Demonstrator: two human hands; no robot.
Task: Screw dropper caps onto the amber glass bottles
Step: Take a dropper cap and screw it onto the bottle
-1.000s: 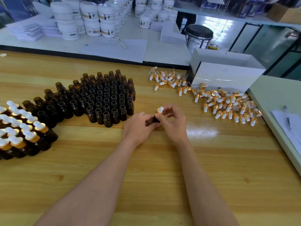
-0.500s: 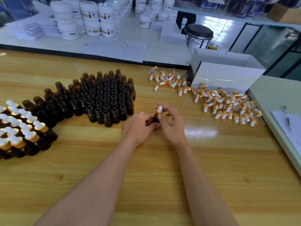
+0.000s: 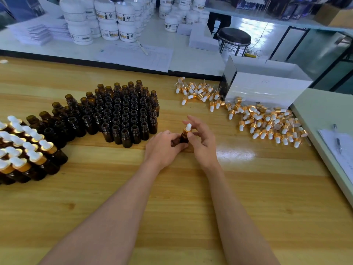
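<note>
Your left hand (image 3: 164,148) curls round the small amber glass bottle (image 3: 183,138) and holds it upright, low over the pale wooden tabletop (image 3: 248,197), at the centre in front of you. Your fingers hide whether its base touches the wood. Your right hand (image 3: 203,144) pinches the gold-collared dropper cap with a white rubber bulb (image 3: 188,129), thumb against the collar, with the other fingers (image 3: 196,121) standing out loosely behind it. The cap sits on the bottle's neck; how far it is threaded cannot be told.

Just left of your hands, a packed cluster of open amber bottles (image 3: 124,111) stands upright. Further left, at the edge of view, a group of capped amber bottles (image 3: 28,153) stands together. To your right a loose heap of gold-and-white dropper caps (image 3: 267,123) lies scattered, trailing back to a white cardboard box (image 3: 267,88). At the far right a pen (image 3: 337,138) rests on sheets of paper (image 3: 343,155) on a pale green surface (image 3: 315,104). Beyond the table, white plastic jars (image 3: 107,18) are stacked on a white bench (image 3: 181,54), near a round black stool (image 3: 234,36).
</note>
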